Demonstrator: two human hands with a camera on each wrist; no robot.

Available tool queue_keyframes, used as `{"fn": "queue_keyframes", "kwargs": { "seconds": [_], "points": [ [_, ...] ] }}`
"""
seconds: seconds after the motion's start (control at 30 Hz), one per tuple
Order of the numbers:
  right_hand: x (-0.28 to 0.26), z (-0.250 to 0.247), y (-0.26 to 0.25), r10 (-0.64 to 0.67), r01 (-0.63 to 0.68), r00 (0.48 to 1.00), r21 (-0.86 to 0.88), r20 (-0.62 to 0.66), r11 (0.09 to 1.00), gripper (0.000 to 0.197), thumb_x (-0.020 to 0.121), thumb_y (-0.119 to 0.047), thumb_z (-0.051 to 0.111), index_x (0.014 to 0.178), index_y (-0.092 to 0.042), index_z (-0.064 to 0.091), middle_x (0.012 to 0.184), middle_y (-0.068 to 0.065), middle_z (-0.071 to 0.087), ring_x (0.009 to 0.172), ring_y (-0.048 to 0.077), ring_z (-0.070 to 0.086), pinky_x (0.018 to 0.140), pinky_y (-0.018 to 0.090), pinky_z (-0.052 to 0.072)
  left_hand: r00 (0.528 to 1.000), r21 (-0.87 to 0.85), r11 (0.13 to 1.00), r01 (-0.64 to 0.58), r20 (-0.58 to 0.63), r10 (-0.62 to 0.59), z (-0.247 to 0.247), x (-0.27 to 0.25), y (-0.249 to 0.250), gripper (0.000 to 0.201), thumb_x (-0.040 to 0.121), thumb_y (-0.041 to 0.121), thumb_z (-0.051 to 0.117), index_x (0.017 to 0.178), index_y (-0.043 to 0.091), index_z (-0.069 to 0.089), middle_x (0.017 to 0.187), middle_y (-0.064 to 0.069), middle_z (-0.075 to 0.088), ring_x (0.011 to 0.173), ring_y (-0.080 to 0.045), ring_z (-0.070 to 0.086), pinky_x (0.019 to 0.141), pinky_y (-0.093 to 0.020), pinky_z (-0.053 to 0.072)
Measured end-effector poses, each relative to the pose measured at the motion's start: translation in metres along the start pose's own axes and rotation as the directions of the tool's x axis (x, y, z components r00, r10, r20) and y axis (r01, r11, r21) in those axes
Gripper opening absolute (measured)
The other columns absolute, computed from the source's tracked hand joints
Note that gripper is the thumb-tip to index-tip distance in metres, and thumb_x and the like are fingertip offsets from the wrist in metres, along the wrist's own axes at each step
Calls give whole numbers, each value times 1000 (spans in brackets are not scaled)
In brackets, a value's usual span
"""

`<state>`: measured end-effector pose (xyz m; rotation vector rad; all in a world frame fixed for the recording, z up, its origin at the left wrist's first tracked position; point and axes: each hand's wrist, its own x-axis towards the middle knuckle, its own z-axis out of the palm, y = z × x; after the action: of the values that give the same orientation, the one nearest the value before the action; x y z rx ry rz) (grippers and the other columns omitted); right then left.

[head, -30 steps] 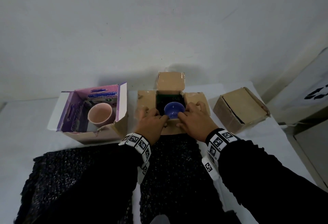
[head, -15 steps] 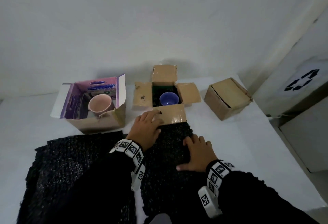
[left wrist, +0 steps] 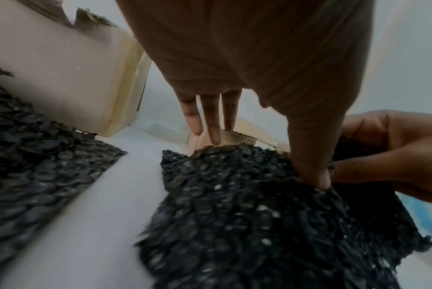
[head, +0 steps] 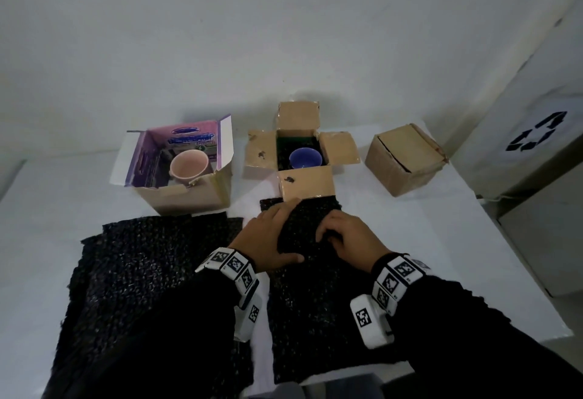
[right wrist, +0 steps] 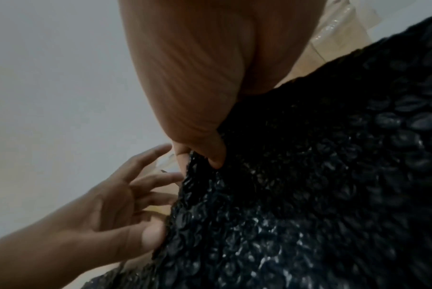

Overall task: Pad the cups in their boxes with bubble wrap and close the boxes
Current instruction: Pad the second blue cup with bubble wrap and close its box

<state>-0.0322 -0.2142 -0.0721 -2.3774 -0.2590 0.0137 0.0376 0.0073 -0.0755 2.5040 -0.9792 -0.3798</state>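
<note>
Black bubble wrap sheet (head: 303, 288) lies flat on the white table (head: 410, 240), far edge just short of the near flap of the open cardboard box (head: 304, 158) holding the blue cup (head: 305, 158). Left hand (head: 271, 240): fingers straight, resting on the wrap's far-left part, thumb tip pressing into the sheet (left wrist view); nothing is gripped. Right hand (head: 350, 240): fingers curled, bunching the wrap's far-right part between thumb and fingers. Judgement: the wrap is light, soft and springy; it creases easily but tends to unfold once released, and its glossy film looks mildly slippery, so a pinch through a gathered fold should hold better than a flat palm. Best hold is likely at the far edge just ahead of the fingertips, both corners. The cup looks hard and breakable; pack around it, not against its rim. A second sheet (head: 151, 272) lies left of the left wrist.
</note>
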Motion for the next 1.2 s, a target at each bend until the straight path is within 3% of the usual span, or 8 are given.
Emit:
{"fn": "queue_keyframes", "kwargs": {
  "seconds": [0.1, 0.23, 0.37, 0.53, 0.7, 0.87, 1.07, 1.2],
  "points": [
    [10, -13, -13, -23, 27, 998, 59, -62, 998, 39, 73, 7, 64, 98, -23, 64, 108, -6, 54, 100, 10, 58, 91, 26, 48, 999, -174, 984, 31, 35, -26, -7, 8, 13, 112, 66, 51, 80, 148, 47, 3, 126, 11, 51, 97, -11, 58, 84, -25, 48],
    [12, -26, -26, 17, 12, 972, 123, -236, 992, 48, 75, -5, 71, 113, -27, 53, 117, -7, 43, 101, 8, 56, 88, 28, 51, 990, 69, 990, -123, -64, 128, -13, 20, 21, 31, 78, 43, 69, 96, 19, 67, 83, 5, 54, 82, -22, 58, 72, -32, 46],
    [8, -40, -24, 194, -184, 977, 115, -83, 976, 74, 68, -41, 83, 130, -32, 45, 118, -7, 61, 104, 12, 60, 89, 30, 50, 961, -17, 982, -189, -210, 181, -20, 22, 24, 27, 83, 32, 59, 95, 9, 62, 94, -6, 55, 89, -22, 52, 75, -29, 39],
    [10, -43, -23, 274, -267, 956, -78, 106, 961, 10, 88, -22, 65, 97, -26, 64, 88, -16, 58, 98, 26, 62, 81, 33, 47, 978, -121, 989, -86, -201, 60, -42, 19, 32, 23, 93, 13, 43, 116, 11, 43, 86, -17, 63, 79, -36, 60, 66, -38, 43],
    [25, -51, -20, 230, -230, 970, -16, 78, 973, 6, 92, -16, 51, 97, -16, 51, 93, 14, 65, 87, 36, 61, 81, 47, 49, 950, -13, 993, -119, -293, 110, -56, 16, 32, 33, 91, 34, 37, 121, 22, 45, 109, -7, 63, 92, -29, 62, 76, -42, 50],
    [32, -70, -32, 180, -182, 980, 15, 82, 983, 59, 62, -75, 69, 97, -28, 60, 90, -8, 69, 86, 10, 64, 78, 31, 51, 987, 351, 929, -117, -66, 149, -76, 16, 24, 74, 72, 82, 46, 129, 34, 42, 115, 9, 60, 99, -15, 60, 78, -34, 51],
    [51, -78, -34, 140, -82, 974, -299, 180, 951, 9, 88, -22, 62, 96, -22, 63, 93, 0, 63, 92, 24, 60, 71, 30, 41, 982, 446, 881, -159, -23, 189, -88, 37, 14, 34, 86, 23, 56, 119, 14, 56, 118, -6, 55, 105, -27, 53, 79, -40, 48],
    [63, -85, -20, 156, -123, 978, -223, 137, 967, 34, 93, -12, 50, 76, -39, 37, 76, -8, 50, 77, 25, 53, 57, 28, 31, 998, 281, 959, -45, -24, 54, -87, 48, 7, 24, 87, 24, 46, 111, 21, 41, 96, -11, 64, 88, -34, 61, 74, -46, 51]
  ]
}}
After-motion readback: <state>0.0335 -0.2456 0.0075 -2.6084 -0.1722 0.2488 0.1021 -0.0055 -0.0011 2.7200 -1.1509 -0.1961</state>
